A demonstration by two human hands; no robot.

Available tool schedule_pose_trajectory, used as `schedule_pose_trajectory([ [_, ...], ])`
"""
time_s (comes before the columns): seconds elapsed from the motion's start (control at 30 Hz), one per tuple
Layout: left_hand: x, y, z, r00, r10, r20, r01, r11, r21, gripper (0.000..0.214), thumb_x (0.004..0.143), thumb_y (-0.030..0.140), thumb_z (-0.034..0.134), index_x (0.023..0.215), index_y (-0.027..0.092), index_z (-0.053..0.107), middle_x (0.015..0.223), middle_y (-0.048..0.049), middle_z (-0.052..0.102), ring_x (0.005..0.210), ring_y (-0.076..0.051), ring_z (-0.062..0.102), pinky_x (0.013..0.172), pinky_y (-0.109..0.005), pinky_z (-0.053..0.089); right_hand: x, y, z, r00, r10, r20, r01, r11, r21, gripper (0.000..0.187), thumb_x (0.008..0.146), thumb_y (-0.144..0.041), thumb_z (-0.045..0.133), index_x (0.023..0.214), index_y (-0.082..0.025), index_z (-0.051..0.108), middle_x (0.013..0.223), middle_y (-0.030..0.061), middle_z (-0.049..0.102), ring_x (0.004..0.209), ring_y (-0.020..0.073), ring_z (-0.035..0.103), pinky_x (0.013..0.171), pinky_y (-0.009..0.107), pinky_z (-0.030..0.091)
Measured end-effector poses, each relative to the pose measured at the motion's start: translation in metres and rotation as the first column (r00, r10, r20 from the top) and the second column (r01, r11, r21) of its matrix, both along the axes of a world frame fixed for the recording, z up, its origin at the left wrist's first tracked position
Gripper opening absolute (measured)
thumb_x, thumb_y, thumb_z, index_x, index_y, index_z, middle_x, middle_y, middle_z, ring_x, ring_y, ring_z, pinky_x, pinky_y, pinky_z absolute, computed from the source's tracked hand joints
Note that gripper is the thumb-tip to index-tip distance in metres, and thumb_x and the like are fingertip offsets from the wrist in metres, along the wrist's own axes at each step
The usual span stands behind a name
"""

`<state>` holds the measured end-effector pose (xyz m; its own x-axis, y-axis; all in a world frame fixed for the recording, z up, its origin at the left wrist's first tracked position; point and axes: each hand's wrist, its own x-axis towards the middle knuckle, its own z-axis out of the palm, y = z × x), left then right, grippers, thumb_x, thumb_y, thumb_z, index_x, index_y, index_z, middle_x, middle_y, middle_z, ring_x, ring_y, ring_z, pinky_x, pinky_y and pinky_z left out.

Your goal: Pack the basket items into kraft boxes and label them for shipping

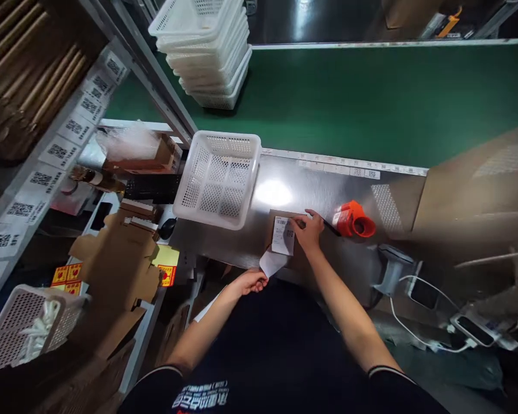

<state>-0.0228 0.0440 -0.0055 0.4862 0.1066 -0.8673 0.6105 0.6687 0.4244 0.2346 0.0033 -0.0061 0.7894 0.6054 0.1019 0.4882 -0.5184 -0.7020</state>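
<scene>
A small brown cardboard box (pixel 277 215) lies on the metal bench in front of me. On its top is a white printed label (pixel 282 237) with a barcode and a square code. My right hand (pixel 308 231) has thumb and forefinger closed at the label's upper right corner. A blank white slip of paper (pixel 273 263) hangs over the box's near edge, its lower corner pinched in my left hand (pixel 254 281). Right of my right hand lies an orange tape dispenser (pixel 354 219); a dark handle-like piece points from it towards my fingers.
A white perforated basket (pixel 218 179) stands left of the box. Behind the bench, stacked white baskets (pixel 211 54) sit on a green belt (pixel 362 98). At right are a grey handheld scanner (pixel 392 270), white cables and a large cardboard sheet (pixel 483 190). An opened carton (pixel 112 264) lies left.
</scene>
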Motion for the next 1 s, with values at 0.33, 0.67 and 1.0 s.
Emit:
schedule_pose_trajectory([
  [0.33, -0.065, 0.008, 0.005, 0.885, -0.252, -0.392, 0.423, 0.787, 0.449, 0.033, 0.069, 0.003, 0.072, 0.048, 0.019, 0.051, 0.051, 0.0054, 0.044, 0.059, -0.012, 0.046, 0.06, -0.024, 0.026, -0.067, 0.006, 0.011, 0.822, 0.565, 0.068, -0.531, 0.805, -0.266, 0.07, 0.105, -0.042, 0.051, 0.165, -0.007, 0.038, 0.173, 0.0234, 0.031, 0.162, 0.0405, 0.024, 0.131, 0.065, 0.016],
  [0.67, -0.028, 0.01, 0.075, 0.899, -0.437, 0.003, 0.325, 0.674, 0.664, 0.014, 0.085, 0.021, 0.058, 0.07, 0.019, 0.059, 0.064, 0.0041, 0.053, 0.064, -0.013, 0.048, 0.065, -0.024, 0.035, -0.095, -0.11, 0.044, 0.471, 0.796, -0.379, -0.828, 0.547, 0.12, 0.078, 0.1, -0.054, 0.065, 0.166, -0.022, 0.04, 0.166, 0.0162, 0.047, 0.15, 0.0326, 0.051, 0.121, 0.051, 0.048],
  [1.0, 0.14, -0.001, 0.051, 0.868, -0.331, -0.369, 0.362, -0.083, 0.928, 0.067, 0.102, 0.039, 0.055, 0.159, 0.004, 0.045, 0.169, -0.0265, 0.039, 0.163, -0.041, 0.025, 0.133, -0.063, 0.014, -0.029, -0.26, 0.025, 0.84, -0.232, -0.491, 0.251, 0.968, -0.028, 0.051, 0.078, -0.07, 0.059, 0.09, -0.024, 0.076, 0.089, 0.0137, 0.081, 0.083, 0.0366, 0.078, 0.078, 0.05, 0.065],
])
